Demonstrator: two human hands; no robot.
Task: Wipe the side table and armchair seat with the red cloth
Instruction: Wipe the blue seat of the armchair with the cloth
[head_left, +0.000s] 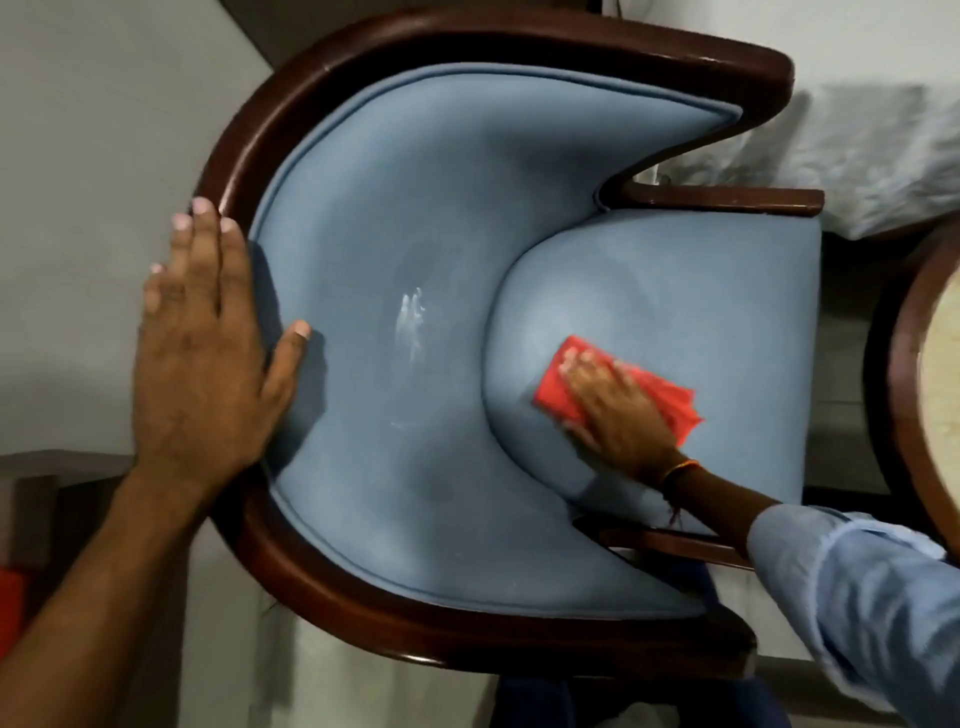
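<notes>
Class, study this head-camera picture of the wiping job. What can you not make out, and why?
Head view:
- Side table: cut off by the right edge, most of its top unseen.
- Red cloth: its middle hidden under the right hand.
- Armchair frame: a stretch covered by the left hand.
- Red thing at the lower left edge: cut off, unidentifiable.

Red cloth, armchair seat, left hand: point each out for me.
red cloth (555, 389), head view, on its flat folded end.
armchair seat (727, 312), head view, on bare blue cushion.
left hand (202, 364), head view, on the back of the hand.
</notes>
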